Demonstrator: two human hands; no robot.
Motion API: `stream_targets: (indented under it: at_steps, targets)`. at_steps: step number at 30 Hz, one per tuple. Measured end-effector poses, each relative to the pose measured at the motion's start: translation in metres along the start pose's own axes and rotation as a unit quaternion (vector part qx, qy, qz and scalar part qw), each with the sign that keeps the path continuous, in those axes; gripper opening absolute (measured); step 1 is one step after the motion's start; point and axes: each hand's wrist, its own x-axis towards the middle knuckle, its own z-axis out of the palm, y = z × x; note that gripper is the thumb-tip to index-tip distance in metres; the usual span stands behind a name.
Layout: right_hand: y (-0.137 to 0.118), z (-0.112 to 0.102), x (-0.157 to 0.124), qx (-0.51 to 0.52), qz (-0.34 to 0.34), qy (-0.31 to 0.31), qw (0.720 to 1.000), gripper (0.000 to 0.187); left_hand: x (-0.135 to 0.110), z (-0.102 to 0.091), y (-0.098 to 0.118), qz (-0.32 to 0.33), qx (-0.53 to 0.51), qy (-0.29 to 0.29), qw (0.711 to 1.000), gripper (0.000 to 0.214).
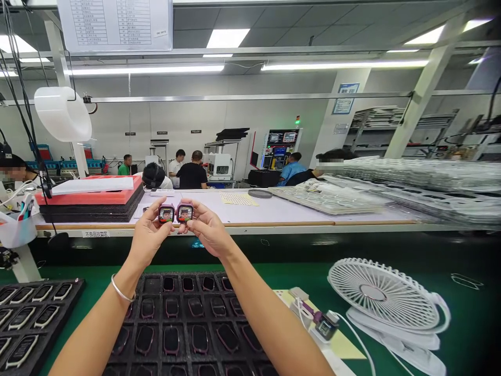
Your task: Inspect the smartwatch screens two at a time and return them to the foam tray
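Observation:
Side by side, two small purple-framed smartwatch bodies with lit screens are held up over the bench's far edge. My left hand (151, 230) pinches the left smartwatch (166, 213) between thumb and fingers. The right smartwatch (185, 213) is gripped the same way by my right hand (207, 227). Both screens face me and show a coloured picture too small to make out. Below my forearms lies a black foam tray (159, 318) whose compartments hold several dark-screened watches with purplish frames. My arms hide part of it.
A second foam tray (39, 326) with pale-framed watches lies at left. At right are a white fan (383, 297) and a watch on a charging stand (325, 328) with cables. Red and black foam sheets (92, 201) and clear plastic trays (422, 183) sit on the raised shelf. Several people work beyond.

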Motion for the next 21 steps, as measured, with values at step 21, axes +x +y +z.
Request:
stream_targets:
  at_steps: [21]
  targets:
    - [0.054,0.001,-0.085,0.048,0.157,0.031,0.986,0.05,-0.084,-0.024,-0.036,-0.186,0.015,-0.029,0.982,0.061]
